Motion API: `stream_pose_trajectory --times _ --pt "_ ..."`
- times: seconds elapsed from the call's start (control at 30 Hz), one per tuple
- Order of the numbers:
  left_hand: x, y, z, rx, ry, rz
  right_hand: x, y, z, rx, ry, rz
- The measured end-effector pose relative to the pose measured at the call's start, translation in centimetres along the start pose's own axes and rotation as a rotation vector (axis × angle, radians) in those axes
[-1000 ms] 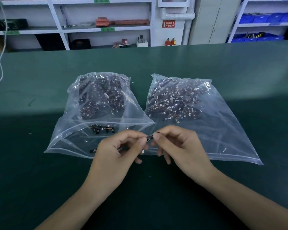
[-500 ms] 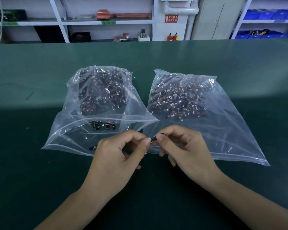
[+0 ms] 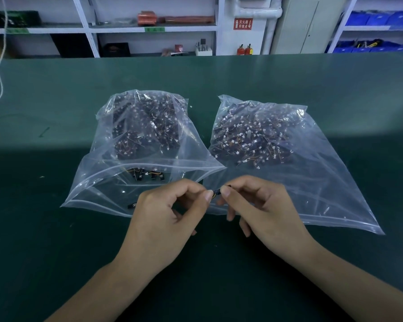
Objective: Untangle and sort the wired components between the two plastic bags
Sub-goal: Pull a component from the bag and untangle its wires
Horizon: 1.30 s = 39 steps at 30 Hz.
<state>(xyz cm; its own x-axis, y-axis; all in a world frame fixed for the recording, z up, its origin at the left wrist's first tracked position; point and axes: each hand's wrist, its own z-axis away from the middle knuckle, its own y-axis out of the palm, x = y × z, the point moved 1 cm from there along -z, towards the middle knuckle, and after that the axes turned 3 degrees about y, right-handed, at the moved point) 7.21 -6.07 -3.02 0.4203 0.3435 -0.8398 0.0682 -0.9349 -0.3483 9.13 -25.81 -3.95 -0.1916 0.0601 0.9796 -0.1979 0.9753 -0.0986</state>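
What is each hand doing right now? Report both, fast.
Left hand: closed, pinching one end of the small black component.
Right hand: closed, pinching its other end.

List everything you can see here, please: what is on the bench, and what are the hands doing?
Left plastic bag: one, clear, mouth open, holding a dark tangle of wired components.
Right plastic bag: one, clear, holding components with white plugs.
Loose components: a few, black, near the left bag's mouth.
Bench: one, green.
Cord: one, white, far left.
Shelves: white, behind.
Held component: one, black, between both hands.
Left hand: pinches it.
Right hand: pinches it.
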Motion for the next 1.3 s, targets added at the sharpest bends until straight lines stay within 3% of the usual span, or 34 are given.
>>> stream_pose_trajectory --times 0.43,0.5,0.63,0.77,1.3 --pt "0.6 0.0 0.0 -0.006 0.032 -0.026 -0.4 -0.4 -0.1 0.009 -0.008 0.039" --pt "0.7 -0.1 -0.1 -0.026 0.042 -0.021 -0.3 -0.7 -0.1 -0.023 -0.058 0.162" --pt "0.8 -0.8 -0.5 -0.115 0.149 -0.128 -0.3 -2.1 -0.6 0.005 -0.243 0.694" --pt "1.0 -1.3 -0.7 -0.131 0.262 -0.289 -0.3 -2.8 -0.8 0.084 -0.316 0.876" --pt "1.8 -0.4 -0.4 0.090 0.447 -0.343 -0.3 -3.1 -0.9 -0.125 -0.326 0.632"
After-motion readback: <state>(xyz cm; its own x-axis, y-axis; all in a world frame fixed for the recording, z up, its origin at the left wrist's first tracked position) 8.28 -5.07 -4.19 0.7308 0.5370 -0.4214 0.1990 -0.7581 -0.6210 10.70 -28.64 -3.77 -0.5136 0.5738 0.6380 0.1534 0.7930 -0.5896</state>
